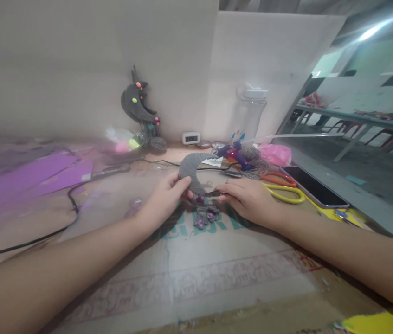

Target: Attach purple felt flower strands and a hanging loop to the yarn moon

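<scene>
A grey yarn-wrapped crescent [191, 170] lies on the cardboard-covered table in front of me. My left hand [166, 196] is closed on its lower left edge, thumb and fingers pinching the grey wrap. My right hand [248, 197] is closed in a pinch on a thin dark stick-like piece [213, 193] at the crescent's lower tip. Small grey flowers with purple beads [205, 215] hang from that tip between my two hands.
A blue glue gun [234, 153] with a red light lies behind the crescent. To its right lie orange and yellow scissors [281, 184] and a phone [312, 186]. A finished dark crescent [136, 104] leans on the wall, by a bowl [124, 144], a clock [191, 138] and a bottle [253, 114]. Purple sheets [25, 178] and a black cable [73, 202] are at left.
</scene>
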A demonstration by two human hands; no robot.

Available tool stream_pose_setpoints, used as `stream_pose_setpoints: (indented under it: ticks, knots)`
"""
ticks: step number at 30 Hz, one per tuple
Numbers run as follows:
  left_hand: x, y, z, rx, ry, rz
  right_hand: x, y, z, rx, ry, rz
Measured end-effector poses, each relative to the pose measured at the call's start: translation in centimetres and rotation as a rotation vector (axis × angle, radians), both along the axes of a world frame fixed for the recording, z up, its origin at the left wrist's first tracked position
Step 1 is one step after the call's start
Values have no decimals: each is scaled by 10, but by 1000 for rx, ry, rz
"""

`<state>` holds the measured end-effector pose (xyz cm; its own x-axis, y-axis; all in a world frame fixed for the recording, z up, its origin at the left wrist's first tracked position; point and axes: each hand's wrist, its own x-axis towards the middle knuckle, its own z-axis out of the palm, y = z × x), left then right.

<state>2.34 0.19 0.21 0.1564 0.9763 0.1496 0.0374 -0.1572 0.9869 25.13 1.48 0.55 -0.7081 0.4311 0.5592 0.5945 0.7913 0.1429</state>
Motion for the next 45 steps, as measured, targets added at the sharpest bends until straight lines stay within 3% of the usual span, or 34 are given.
stream_pose_setpoints:
  ticks: [12, 19, 28, 45]
  knots:
    - [5, -6, 5, 8, 5, -24, 2, -1, -2, -211, 180, -36]
    - [8, -9, 6, 11, 30, -36, 3, -2, -2, -208, 173, -39]
    - [0, 0, -2, 44, -31, 80, 1, -4, 1, -87, 46, 8]
    - [2, -2, 2, 43, -25, 34, 0, -2, -2, 5, -16, 15]
